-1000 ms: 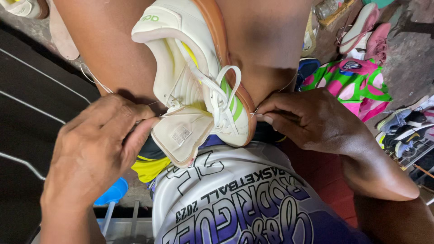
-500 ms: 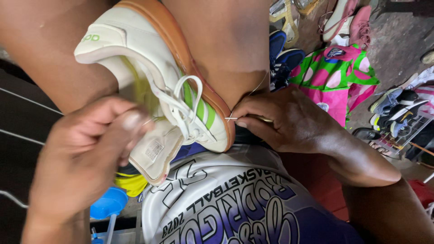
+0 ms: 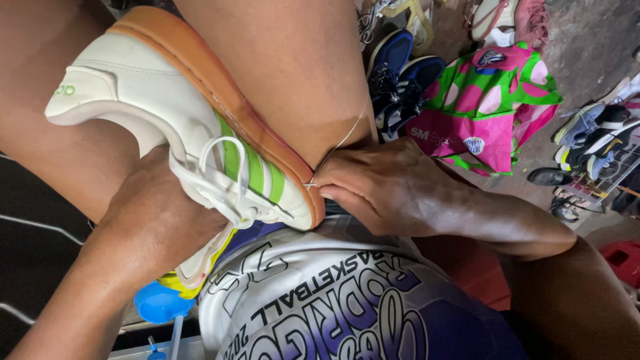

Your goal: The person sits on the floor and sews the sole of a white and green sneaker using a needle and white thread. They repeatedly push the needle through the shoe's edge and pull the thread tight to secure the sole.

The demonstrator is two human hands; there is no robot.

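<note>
Head view: the cream leather sneaker with green stripes and a tan rubber sole (image 3: 200,140) lies wedged between the person's bare thighs. The left hand (image 3: 157,223) grips its tongue side, fingers hidden inside. The right hand (image 3: 380,187) pinches a thin needle with pale thread (image 3: 340,143) at the sole's edge; the needle tip is barely visible.

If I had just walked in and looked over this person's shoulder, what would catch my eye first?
First, the white sneaker with green stripes and a tan rubber sole, wedged between the person's knees at the centre-left. The right hand pinches a needle at the sole's edge, a thin thread running up from it, while the left hand steadies the shoe from below. At upper right, a pink and green bag lies on the floor among scattered shoes.
</note>
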